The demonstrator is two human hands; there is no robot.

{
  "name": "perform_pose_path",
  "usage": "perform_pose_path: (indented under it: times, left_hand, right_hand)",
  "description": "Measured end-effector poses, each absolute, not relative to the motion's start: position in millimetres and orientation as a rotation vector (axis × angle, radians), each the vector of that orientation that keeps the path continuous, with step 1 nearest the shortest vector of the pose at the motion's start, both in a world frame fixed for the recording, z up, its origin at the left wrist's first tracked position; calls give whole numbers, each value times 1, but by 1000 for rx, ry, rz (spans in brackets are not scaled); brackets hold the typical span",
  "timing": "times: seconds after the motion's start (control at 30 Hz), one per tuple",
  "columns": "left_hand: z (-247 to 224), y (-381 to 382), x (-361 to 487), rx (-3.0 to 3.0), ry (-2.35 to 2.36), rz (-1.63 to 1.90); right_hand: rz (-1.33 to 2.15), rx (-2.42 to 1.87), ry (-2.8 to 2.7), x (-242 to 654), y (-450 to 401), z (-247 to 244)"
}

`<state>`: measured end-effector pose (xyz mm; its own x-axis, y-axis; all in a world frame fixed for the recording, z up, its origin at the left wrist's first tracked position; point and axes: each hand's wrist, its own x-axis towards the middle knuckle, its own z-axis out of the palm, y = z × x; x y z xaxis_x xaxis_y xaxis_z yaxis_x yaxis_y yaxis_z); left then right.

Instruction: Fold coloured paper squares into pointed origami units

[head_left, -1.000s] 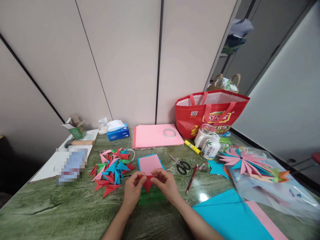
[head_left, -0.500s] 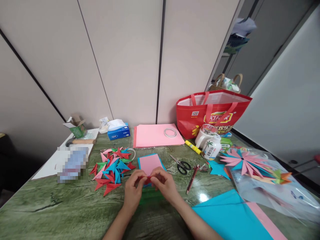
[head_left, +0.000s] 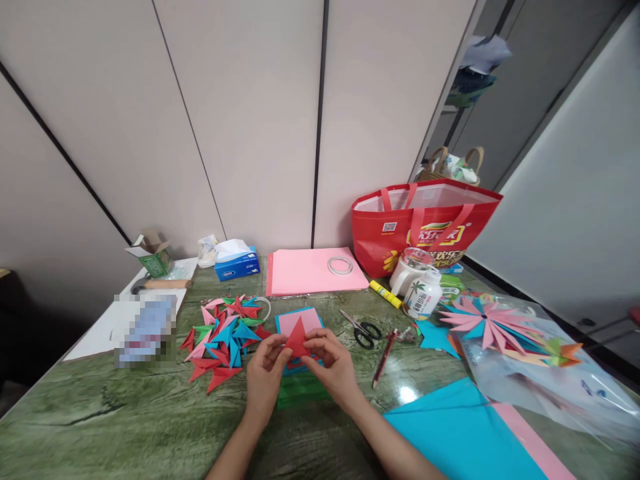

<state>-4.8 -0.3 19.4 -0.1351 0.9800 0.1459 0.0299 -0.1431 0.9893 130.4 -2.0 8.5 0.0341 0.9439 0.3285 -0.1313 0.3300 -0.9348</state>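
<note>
A small red paper [head_left: 298, 339], folded to a pointed triangle, stands upright between my two hands. My left hand [head_left: 266, 375] pinches its left edge with thumb and fingers. On the other side, my right hand [head_left: 331, 368] grips its right edge. Behind and below the red paper lies a small stack of pink paper [head_left: 287, 323] on blue sheets, with something green and see-through [head_left: 303, 390] under my hands. Left of my left hand is a pile of folded paper pieces [head_left: 231, 340] in red, blue, pink and green.
Scissors [head_left: 367, 331], a dark red pencil [head_left: 384, 360] and a yellow glue stick [head_left: 385, 294] lie to the right. Large blue paper [head_left: 465, 433] covers the front right. Pink sheets [head_left: 305, 270], a tissue box [head_left: 237, 265] and a red bag [head_left: 425, 227] stand behind.
The red paper, mostly hidden between my fingers before, now shows as an upright triangle. My fingers have shifted to its sides.
</note>
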Motion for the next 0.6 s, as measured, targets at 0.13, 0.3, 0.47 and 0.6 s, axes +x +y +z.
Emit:
perform_pose_path:
  times: [0.13,0.3,0.47,0.6]
  left_hand:
    - [26,0,-4,1196,1254,1324]
    - [30,-1,-3,1152,1233,1303]
    - [25,-2,-3,1135,1211,1292]
    - [21,-3,-3,1118,1197,1284]
  right_hand:
    - [993,-907,-1268,131,-1,5]
    - [1015,-933,-1324,134,1,3]
    - [1016,-937,-1320,133,1,3]
    - [1058,-969,-1267,134,2,3]
